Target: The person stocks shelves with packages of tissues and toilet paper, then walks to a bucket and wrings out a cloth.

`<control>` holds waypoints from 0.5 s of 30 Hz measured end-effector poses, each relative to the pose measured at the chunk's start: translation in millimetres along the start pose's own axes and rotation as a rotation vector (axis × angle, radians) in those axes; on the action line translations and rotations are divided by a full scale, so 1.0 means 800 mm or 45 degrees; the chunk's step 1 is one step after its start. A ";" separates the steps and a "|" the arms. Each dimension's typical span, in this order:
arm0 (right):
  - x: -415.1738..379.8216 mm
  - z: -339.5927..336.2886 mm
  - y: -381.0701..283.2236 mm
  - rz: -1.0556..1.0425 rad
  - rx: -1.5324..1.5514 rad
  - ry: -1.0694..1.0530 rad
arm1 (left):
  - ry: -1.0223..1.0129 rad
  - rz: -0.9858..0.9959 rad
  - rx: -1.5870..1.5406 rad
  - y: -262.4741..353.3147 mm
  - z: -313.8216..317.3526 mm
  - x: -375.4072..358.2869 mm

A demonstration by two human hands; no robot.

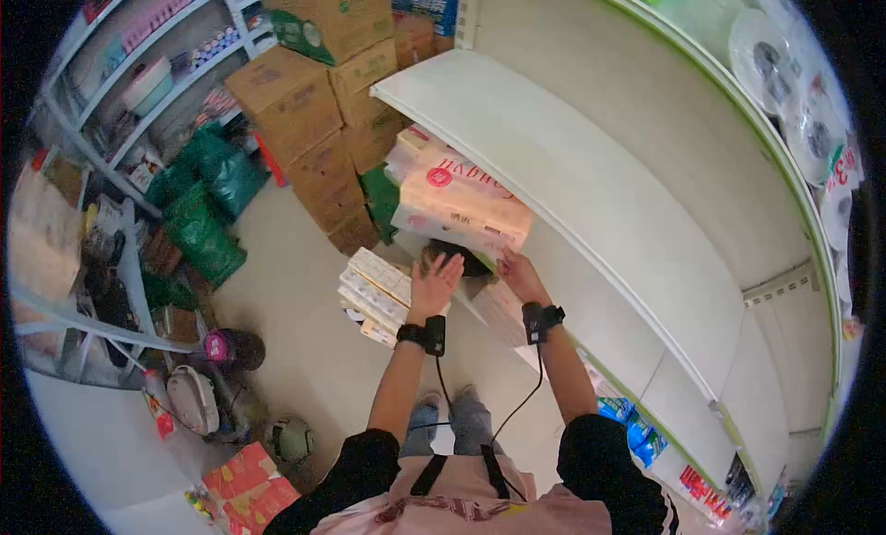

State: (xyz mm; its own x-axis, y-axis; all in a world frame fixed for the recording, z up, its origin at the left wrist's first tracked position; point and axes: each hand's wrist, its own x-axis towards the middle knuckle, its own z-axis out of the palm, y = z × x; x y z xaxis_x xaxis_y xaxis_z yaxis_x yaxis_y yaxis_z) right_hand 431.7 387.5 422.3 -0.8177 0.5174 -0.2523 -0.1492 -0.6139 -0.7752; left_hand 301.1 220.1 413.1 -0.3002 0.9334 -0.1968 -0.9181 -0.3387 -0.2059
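A large pink tissue pack [461,198] with red lettering sticks out from the lower shelf, under the long white upper shelf. My right hand [521,278] is at the pack's near lower corner, its fingers bent together at the edge. My left hand [436,284] is held out with fingers stretched and holds nothing. It is just below the pack's left part, over a dark round object [452,258]. Left of that hand, a stack of white patterned packs [378,284] stands low near the floor. Both wrists wear black bands with cables.
Brown cardboard boxes [295,110] are piled beyond the shelf's end. White shelf boards [591,184] curve along my right. Green bags [203,230] lie on the left by a loaded rack [138,50]. A red box [247,489] sits at lower left; blue packs [632,432] are at lower right.
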 end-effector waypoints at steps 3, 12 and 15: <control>-0.074 0.036 -0.026 -0.135 -0.271 0.129 | 0.186 0.106 0.082 -0.022 -0.011 0.014; -0.316 0.104 -0.066 -0.345 -0.295 0.562 | 0.053 -0.176 0.564 -0.042 -0.146 -0.039; -0.423 0.103 -0.043 -0.235 -0.517 0.661 | 0.255 -0.498 0.540 -0.067 -0.201 -0.103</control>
State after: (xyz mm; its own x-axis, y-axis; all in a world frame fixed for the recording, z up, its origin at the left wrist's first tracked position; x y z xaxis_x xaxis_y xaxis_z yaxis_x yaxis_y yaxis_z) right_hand 667.7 184.1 582.0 -0.4111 0.8731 -0.2620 0.0426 -0.2686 -0.9623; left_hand 416.5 142.0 286.6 0.0970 0.9245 -0.3686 -0.9858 0.1403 0.0924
